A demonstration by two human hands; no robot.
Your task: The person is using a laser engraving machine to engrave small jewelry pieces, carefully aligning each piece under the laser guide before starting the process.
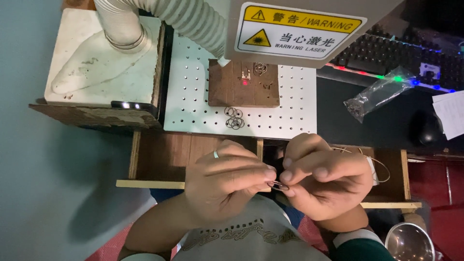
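Fingertips of both hands meet on a small thin dark metal ring, held low in the view, just above the person's lap and in front of the open wooden drawers; the left hand, with a pale band on one finger, has a narrow grip pinching the ring's left side between thumb and forefinger; the right hand closes its grip on the ring's right side in the same way, so the two hands touch at the ring. Beyond the hands lies a white perforated metal plate on the bench; near its front edge sits a little cluster of linked thin wire rings; behind them rests a brown wooden block with a red light dot on it and more rings at its far edge. Above the block hangs a grey machine head bearing a yellow warning label; a white ribbed hose curves off to the left. Farther right lie a clear plastic bag, a backlit black keyboard and a black mouse.
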